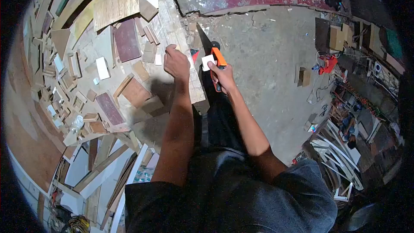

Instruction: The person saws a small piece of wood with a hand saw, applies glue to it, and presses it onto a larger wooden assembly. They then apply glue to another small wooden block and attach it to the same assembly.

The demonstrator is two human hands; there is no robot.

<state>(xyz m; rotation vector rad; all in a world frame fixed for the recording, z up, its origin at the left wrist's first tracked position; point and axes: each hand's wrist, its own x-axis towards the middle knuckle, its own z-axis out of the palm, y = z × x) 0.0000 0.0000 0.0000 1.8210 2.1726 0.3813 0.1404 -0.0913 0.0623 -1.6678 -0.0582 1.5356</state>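
Observation:
My right hand (223, 77) grips a handsaw by its orange and black handle (219, 56). The dark saw blade (205, 39) points away from me and slightly left. Under the thumb of that hand, a small white block (207, 62) is pinned beside the handle. My left hand (176, 64) is above the right edge of the wooden workbench (196, 87), its back toward me and its fingers curled. What lies inside those fingers, if anything, is hidden. Near it on the bench are a small white piece (158, 59) and a tan wood offcut (149, 52).
Boards, including a maroon panel (127, 41) and a white block (102, 68), litter the bench. Long strips of wood (101, 170) lean at lower left. Concrete floor (267, 60) stretches to the right, with a red tool and cord (329, 64) and scrap piles beyond.

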